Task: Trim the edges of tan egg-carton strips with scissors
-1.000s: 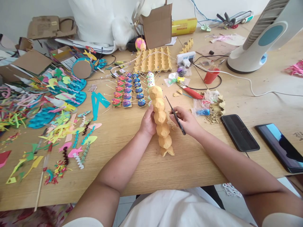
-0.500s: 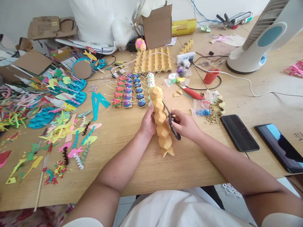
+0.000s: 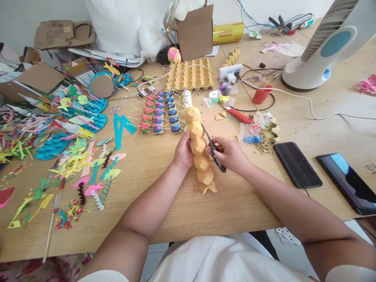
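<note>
My left hand (image 3: 183,150) grips a strip of yellow egg carton (image 3: 202,160) along its left side, thumb up near the top. The strip is a single row of bumps with a jagged lower end. In my right hand (image 3: 227,152) is a pair of black scissors (image 3: 217,158), fingers in the handles, the blades pointing up and left against the strip's right edge. Behind the strip stand rows of painted carton bumps: a red row (image 3: 147,113), a purple row (image 3: 158,111), a blue row (image 3: 173,111) and a white dotted row (image 3: 186,98), partly hidden by the strip.
A larger egg tray (image 3: 190,74) lies at the back. To the right are a red cup (image 3: 262,94), a power strip (image 3: 230,71), a phone (image 3: 296,164), a tablet (image 3: 349,184) and a white fan (image 3: 305,74). Colourful paper scraps (image 3: 73,156) cover the left side.
The scissor handles have shifted slightly right and up, with the blades still at the strip's edge. The strip has tilted very slightly; my left hand keeps its hold.
</note>
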### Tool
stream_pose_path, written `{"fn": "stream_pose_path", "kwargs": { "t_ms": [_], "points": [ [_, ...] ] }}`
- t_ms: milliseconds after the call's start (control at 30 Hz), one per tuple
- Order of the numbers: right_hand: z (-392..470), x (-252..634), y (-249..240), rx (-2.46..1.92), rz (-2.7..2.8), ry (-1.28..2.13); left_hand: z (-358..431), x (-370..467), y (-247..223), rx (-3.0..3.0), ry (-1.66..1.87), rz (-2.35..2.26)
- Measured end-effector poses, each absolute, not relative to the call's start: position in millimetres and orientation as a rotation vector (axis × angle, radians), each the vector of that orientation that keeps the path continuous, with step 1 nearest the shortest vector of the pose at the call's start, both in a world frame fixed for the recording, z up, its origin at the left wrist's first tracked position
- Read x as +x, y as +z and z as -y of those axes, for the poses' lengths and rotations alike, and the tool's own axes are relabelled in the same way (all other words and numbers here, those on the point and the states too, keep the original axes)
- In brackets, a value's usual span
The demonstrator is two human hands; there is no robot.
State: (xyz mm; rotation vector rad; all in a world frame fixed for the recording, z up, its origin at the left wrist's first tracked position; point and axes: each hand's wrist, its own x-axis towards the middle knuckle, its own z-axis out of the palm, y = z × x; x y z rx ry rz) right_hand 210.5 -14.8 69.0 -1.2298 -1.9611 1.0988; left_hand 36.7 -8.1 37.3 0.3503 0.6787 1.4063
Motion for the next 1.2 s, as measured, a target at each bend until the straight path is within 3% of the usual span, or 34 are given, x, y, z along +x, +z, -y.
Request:
{"fn": "stream_pose_path", "kwargs": {
  "t_ms": [400, 867, 1200],
  "points": [
    [9.2, 212.9, 58.0, -1.109, 1.735, 1.296, 11.8, 38.3, 40.6, 0.342, 1.398, -0.632],
    [2.7, 214.0, 53.9, -1.046, 1.836, 1.385, 8.6, 34.5, 32.9, 0.384, 1.381, -0.663],
    [11.0, 215.7, 57.8, -1.178, 1.954, 1.104, 10.6, 37.4, 33.0, 0.463, 1.380, -0.656]
  ]
}}
